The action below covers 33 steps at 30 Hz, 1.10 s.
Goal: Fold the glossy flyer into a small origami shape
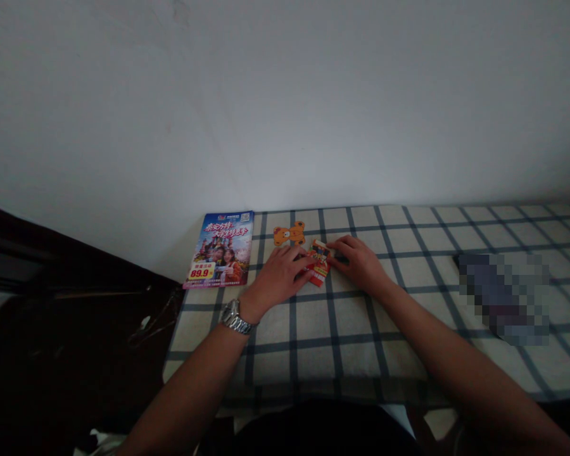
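A small red printed card or folded paper [319,267] with yellow and white markings lies on the checked cloth [308,329] between my hands; I cannot make out its exact kind. My left hand [280,272], with a metal watch on the wrist, grips its left side between thumb and fingers. At its upper right edge, my right hand [356,263] pinches it with thumb and forefinger. Just beyond the left hand lies an orange teddy bear cutout [289,234], flat on the cloth. Fingers cover part of the red piece.
A colourful leaflet [221,250] lies at the cloth's far left corner. Off to the right is a blurred-out dark object [501,297]. A white wall [313,114] rises along the far edge. Beyond the left edge the floor [66,342] is dark.
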Available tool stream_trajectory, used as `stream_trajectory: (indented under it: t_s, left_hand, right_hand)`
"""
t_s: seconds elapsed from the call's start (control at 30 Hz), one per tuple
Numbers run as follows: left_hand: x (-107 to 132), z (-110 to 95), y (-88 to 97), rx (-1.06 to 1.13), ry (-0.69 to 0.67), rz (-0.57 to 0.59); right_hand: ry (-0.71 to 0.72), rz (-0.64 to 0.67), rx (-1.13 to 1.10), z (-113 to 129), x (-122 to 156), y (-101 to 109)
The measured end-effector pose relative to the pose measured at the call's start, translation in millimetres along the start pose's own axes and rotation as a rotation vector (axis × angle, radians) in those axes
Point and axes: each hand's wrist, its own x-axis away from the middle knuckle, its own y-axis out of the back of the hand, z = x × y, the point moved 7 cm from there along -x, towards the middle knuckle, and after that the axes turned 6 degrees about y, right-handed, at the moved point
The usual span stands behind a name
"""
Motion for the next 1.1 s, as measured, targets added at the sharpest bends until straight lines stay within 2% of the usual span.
stream_trajectory:
  t_s: [0.17,0.3,0.63,1.1]
  left_hand:
    - [-1.0,2.7,0.4,0.042,0.023,-0.039]
    - [-0.7,4.0,-1.4,0.039,0.02,-0.027]
    - [-0.7,2.2,-3.0,-0.001,0.026,-0.005]
    - [-1.1,2.2,-3.2,-0.009,0.032,-0.035]
  right_hand:
    - [0.075,0.038,-0.004,4.1,-0.4,-3.7]
    - [0.1,0.055,-0.015,6.6,-0.9,-4.6]
    - [0.083,0.053,-0.048,2.8,0.0,-3.6]
    - [0.081,0.018,-0.055,4.9,0.4,-0.4]
